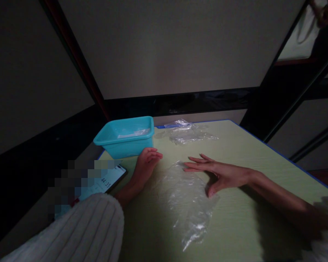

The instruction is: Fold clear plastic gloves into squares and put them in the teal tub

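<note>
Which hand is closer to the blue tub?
Left. The left hand sits right beside the blue tub, near its front corner; the right hand lies farther away, flat on the clear plastic bag.

The head camera is looking forward and down from close above the table (248, 153), facing the wall (180, 47) behind it.

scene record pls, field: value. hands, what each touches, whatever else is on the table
left hand: fingers curled, on the table beside the tub; contact with the bag unclear
right hand: flat, fingers spread on clear plastic bag
tub: teal, clear plastic inside
loose plastic: crumpled, far side
phone: screen lit, by left wrist
table: green, blue edge
</note>
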`<state>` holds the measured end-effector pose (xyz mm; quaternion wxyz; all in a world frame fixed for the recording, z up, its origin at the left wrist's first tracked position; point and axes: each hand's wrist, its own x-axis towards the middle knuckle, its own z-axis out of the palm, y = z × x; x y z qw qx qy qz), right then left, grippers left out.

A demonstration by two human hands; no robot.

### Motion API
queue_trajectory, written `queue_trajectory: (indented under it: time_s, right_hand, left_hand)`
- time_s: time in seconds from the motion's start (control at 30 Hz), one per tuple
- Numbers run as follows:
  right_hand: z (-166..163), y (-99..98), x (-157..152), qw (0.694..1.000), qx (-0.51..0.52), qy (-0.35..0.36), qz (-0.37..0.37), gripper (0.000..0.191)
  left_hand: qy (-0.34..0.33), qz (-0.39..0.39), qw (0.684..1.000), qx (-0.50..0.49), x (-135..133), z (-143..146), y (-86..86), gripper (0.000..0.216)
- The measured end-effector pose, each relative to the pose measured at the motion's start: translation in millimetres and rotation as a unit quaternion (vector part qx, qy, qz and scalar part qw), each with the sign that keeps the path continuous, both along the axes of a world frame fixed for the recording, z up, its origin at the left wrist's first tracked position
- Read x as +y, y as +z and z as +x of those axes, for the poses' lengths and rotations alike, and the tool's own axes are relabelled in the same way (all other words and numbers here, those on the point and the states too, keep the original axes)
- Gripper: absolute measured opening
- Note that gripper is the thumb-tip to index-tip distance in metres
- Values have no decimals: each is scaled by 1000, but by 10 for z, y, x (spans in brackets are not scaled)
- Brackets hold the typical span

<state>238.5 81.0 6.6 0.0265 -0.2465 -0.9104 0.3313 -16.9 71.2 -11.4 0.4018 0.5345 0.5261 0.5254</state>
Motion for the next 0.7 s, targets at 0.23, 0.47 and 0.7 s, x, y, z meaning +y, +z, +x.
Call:
queue_trajectory:
  time_s: [0.23,0.47,0.7]
  right_hand:
    - [79,20,-6,996,-57,-43,50,90]
    - [105,-12,-171,980,-95,-134,113,94]
    - [-8,-59,-365,948,-134,-218,189,91]
  left_hand:
    - [3,2,1000,10,-3,-10,26,22]
    - [-1,9,1000,25,-26,-20,40,17]
    - [-9,13,999,41,-23,-21,26,13]
